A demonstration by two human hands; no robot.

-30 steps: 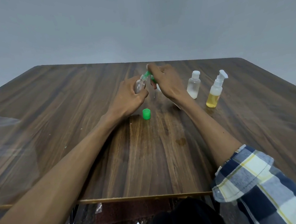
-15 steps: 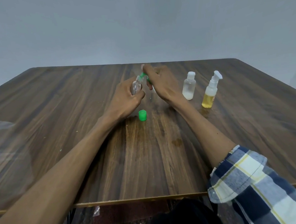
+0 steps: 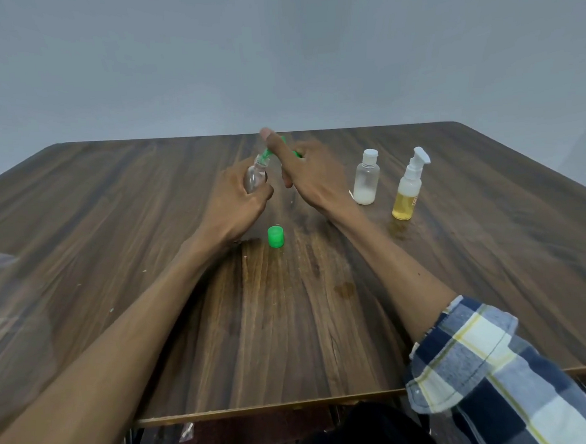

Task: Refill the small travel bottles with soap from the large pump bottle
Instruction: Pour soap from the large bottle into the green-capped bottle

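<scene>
Half-full pump bottle (image 3: 409, 187), yellow soap

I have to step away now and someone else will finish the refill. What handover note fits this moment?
Left hand grips a clear small bottle, tilted. Right hand holds a green piece at its mouth; what it is, unclear.
Green cap lies on the table.
White-capped bottle and pump bottle with yellow soap stand right, untouched.
Done: clear bottle uncapped.
Left: fill it, recap it, check the white-capped one.
</scene>
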